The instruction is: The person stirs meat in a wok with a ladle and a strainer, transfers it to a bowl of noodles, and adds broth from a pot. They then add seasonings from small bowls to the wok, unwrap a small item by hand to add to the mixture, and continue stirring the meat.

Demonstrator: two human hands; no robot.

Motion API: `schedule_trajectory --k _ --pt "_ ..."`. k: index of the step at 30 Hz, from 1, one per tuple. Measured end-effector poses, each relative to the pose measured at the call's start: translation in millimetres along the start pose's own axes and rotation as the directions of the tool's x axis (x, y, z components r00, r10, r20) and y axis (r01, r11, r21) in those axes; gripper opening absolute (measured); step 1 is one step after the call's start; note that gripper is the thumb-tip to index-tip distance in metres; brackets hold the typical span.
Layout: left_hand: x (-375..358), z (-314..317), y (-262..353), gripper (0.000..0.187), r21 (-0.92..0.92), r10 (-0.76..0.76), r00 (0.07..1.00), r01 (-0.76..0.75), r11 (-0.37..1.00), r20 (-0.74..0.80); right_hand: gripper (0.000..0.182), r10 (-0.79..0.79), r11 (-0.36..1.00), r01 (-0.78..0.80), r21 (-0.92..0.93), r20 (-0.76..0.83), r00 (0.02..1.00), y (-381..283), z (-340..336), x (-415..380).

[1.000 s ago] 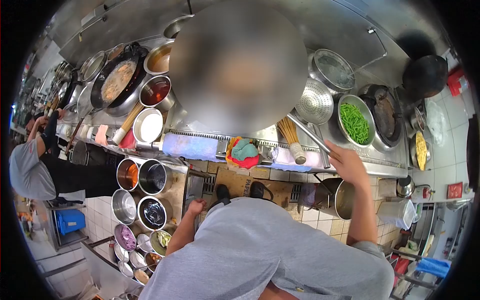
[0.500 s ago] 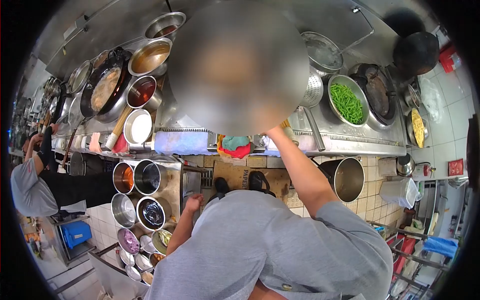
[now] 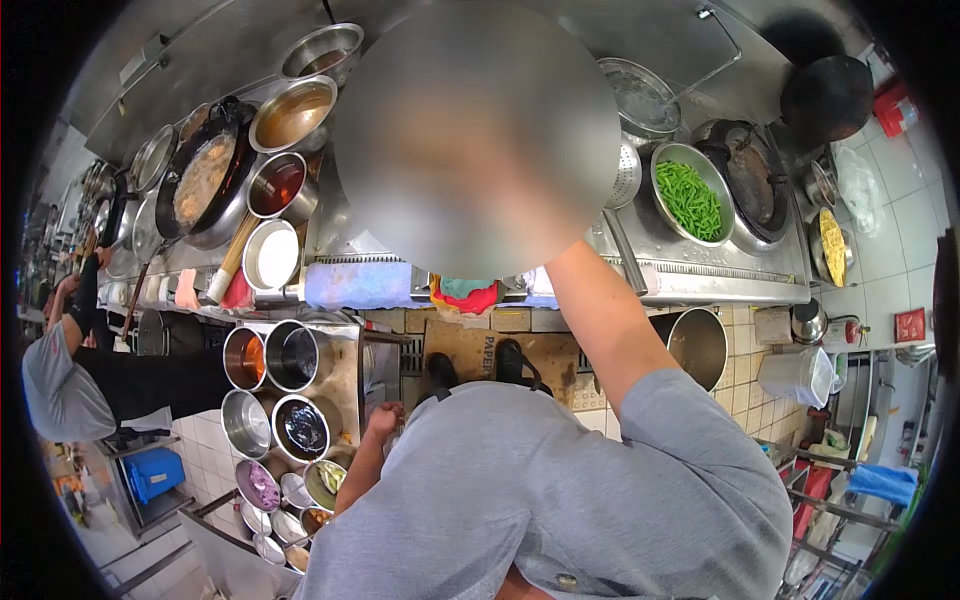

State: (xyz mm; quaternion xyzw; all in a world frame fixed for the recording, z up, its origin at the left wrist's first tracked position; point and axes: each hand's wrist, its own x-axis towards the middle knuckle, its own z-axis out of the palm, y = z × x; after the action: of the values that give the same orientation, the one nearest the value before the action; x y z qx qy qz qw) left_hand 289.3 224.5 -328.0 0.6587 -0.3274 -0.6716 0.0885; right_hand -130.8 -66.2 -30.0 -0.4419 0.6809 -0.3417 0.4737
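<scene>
My right arm [image 3: 605, 310] reaches forward over the steel stove counter [image 3: 720, 285]. A large round blur covers my right hand [image 3: 495, 180] and whatever is around it, so its fingers cannot be made out. My left hand [image 3: 383, 418] hangs low beside my body with its fingers curled in, and no object shows in it. It is nearest to the side table that carries several steel pots. Beside the blurred area, a perforated strainer [image 3: 627, 175] rests with its handle towards me. A bowl of green beans [image 3: 688, 200] stands to its right.
At left, a wok of bubbling oil [image 3: 205, 180] sits near a pot of red liquid [image 3: 278, 186] and a bowl of brown liquid [image 3: 292, 115]. Another wok [image 3: 748, 180] is at right. A large pot [image 3: 697, 350] stands below the counter. Another person [image 3: 70, 385] works at far left.
My right forearm has shifted slightly, and the blurred hand appears further forward and left. My left hand has dropped a little. The strainer and bowls stay in place.
</scene>
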Motion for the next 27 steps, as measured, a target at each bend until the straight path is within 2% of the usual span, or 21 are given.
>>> schedule_trajectory --k 1,3,4,6,8,10,12,14,15,18,19,20,21,22,23,24,25,27 --pt "3.1 -0.5 3.3 0.032 -0.083 0.012 1.0 -0.013 0.996 -0.002 0.056 -0.18 0.935 0.17 -0.311 -0.004 0.984 11.0 7.2 2.2" --pt "11.0 4.1 13.8 0.032 -0.089 0.03 1.0 -0.029 0.996 0.007 0.061 -0.411 0.685 0.288 -0.669 -0.028 0.911 40.6 9.0 -15.6" --pt "13.3 9.7 19.5 0.031 -0.105 0.039 0.999 -0.038 0.994 0.013 0.061 -0.409 0.684 0.283 -0.673 -0.032 0.912 47.5 -0.1 -30.7" --pt "9.5 18.1 35.9 0.03 -0.091 0.032 0.999 -0.03 0.995 0.021 0.063 -0.367 0.471 0.24 -0.849 0.058 0.928 55.3 -33.0 -65.8" --pt "19.6 19.8 32.3 0.03 -0.093 0.063 0.997 -0.059 0.994 0.045 0.067 -0.272 0.397 0.156 -0.905 0.046 0.961 38.8 -68.6 -96.3" --pt "22.7 20.6 34.4 0.028 -0.086 0.074 0.996 -0.07 0.994 0.051 0.066 -0.326 0.336 0.149 -0.93 0.033 0.945 56.1 -100.6 -98.2" --pt "19.9 17.9 35.8 0.025 -0.087 0.082 0.995 -0.078 0.993 0.048 0.062 -0.378 0.356 0.145 -0.923 0.0 0.926 53.9 -122.0 -119.8" --pt "12.0 15.4 40.6 0.034 -0.074 0.064 0.997 -0.061 0.995 0.032 0.052 -0.428 0.446 0.141 -0.884 -0.072 0.901 39.5 -136.8 -153.4" --pt "13.0 12.9 35.7 0.034 -0.096 0.067 0.997 -0.064 0.993 0.024 0.051 -0.484 0.501 0.198 -0.843 -0.083 0.871 39.6 -149.4 -165.0" --pt "15.4 11.8 23.2 0.035 -0.103 0.12 0.992 -0.116 0.988 0.032 0.059 -0.428 0.625 0.236 -0.745 -0.074 0.901 2.2 -176.1 -227.2" --pt "10.4 12.2 27.9 0.035 -0.005 0.113 0.993 -0.113 0.994 0.035 0.061 -0.303 0.695 0.105 -0.712 -0.157 0.94 -17.6 -171.3 -247.0" --pt "6.6 11.8 32.6 0.035 0.098 0.105 0.994 -0.108 0.989 0.038 0.06 -0.35 0.686 0.138 -0.715 -0.157 0.923 -12.4 -171.1 -251.5" --pt "5.8 14.0 37.5 0.035 0.091 0.113 0.993 -0.116 0.989 0.037 0.059 -0.394 0.678 0.167 -0.716 -0.162 0.905 -4.5 -171.6 -250.8" --pt "6.5 17.9 43.6 0.035 0.171 0.194 0.98 -0.201 0.965 0.052 0.059 -0.4 0.674 0.168 -0.719 -0.164 0.902 -2.7 -162.4 -240.8" --pt "7.2 19.7 49.6 0.034 0.253 0.271 0.959 -0.282 0.925 0.078 0.057 -0.342 0.677 0.102 -0.729 -0.188 0.921 -0.5 -147.7 -225.7" --pt "16.2 20.8 52.4 0.034 0.259 0.274 0.958 -0.288 0.922 0.087 0.056 -0.28 0.677 0.031 -0.735 -0.219 0.935 8.4 -136.1 -209.3" --pt "32.5 23.9 55.1 0.034 0.246 0.283 0.95 -0.308 0.919 0.132 0.053 -0.321 0.661 0.058 -0.748 -0.211 0.923 36.4 -128.6 -182.1" --pt "43.9 27.1 66.5 0.034 0.237 0.291 0.938 -0.332 0.913 0.191 0.055 -0.314 0.631 0.042 -0.775 -0.205 0.927 52.0 -107.7 -156.8"
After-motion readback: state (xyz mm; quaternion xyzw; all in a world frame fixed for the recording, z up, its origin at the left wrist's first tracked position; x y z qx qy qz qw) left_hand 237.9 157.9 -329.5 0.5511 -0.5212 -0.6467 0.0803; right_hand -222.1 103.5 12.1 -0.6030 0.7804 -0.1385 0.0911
